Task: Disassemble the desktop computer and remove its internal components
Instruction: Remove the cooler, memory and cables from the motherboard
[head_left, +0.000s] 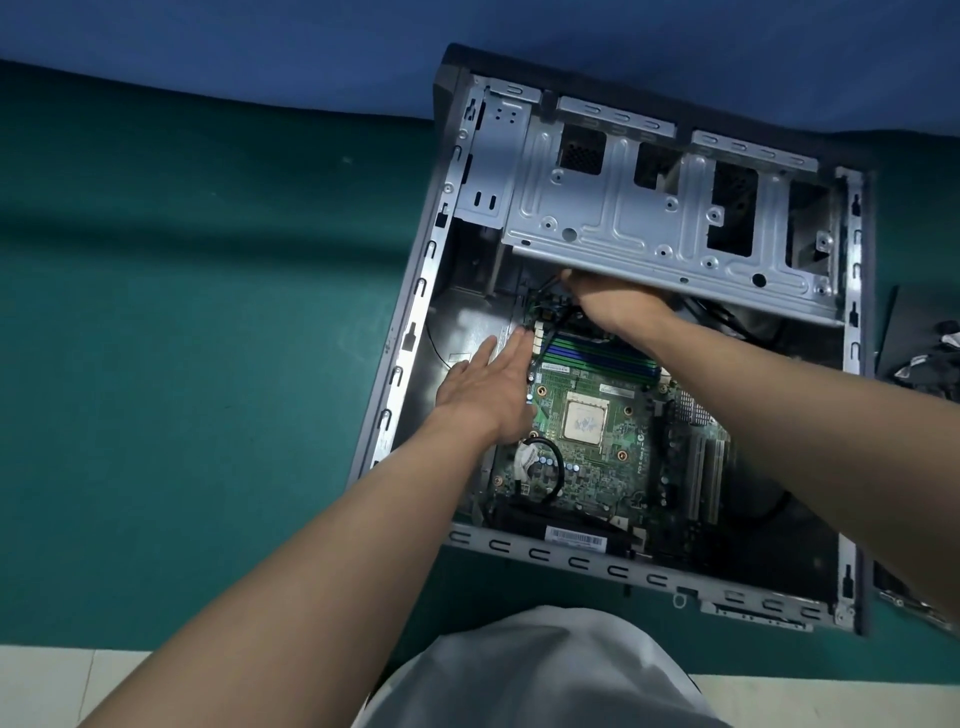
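The computer case (410, 332) lies on its side with the cover off, on the right half of the green desk (208, 312). Its far end is up against the desk's far edge and its near rim is close to the near edge. Laid flat like this, the green circuit board (597, 467) faces up and both arms can reach straight down into it.

The left hand (488, 384) lies flat with fingers straight at the board's left edge, fingertips by the memory slots (602, 358) — most likely to steady the board or the case while the other hand works. The right hand (618, 306) reaches in under the metal cage (649, 218) that overhangs the far end of the board. Its fingers are hidden there, so I cannot tell whether it grips anything. Black cables (550, 299) run just beside it — a plug at that end of the board is probably what it is after.

The square chip (584, 422) in the middle of the board stands bare, with no cooler over it. Some dark loose parts (924, 353) lie by the desk's right edge.
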